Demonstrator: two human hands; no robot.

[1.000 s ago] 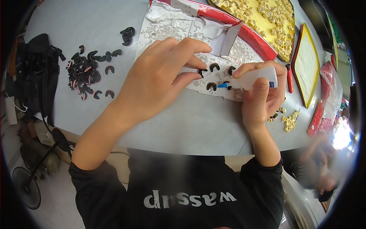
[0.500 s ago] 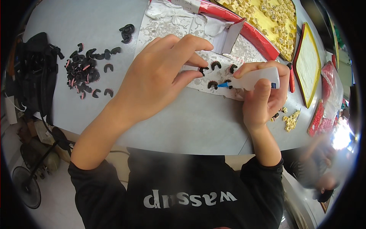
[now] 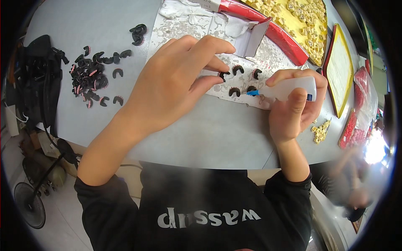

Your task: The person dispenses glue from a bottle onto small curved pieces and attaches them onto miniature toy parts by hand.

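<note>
Grey bench, pale floor. Your right hand grips the bottle, nozzle leftward, axis crosswise; your left hand pinches a black arch.

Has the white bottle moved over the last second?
Yes: the white bottle has shifted right, judged against the lower-left black piece lying on the spotted sheet.

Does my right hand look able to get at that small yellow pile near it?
Probably not straight away: your right hand grips a white bottle, though nothing visible blocks the way to the yellow pile.
</note>
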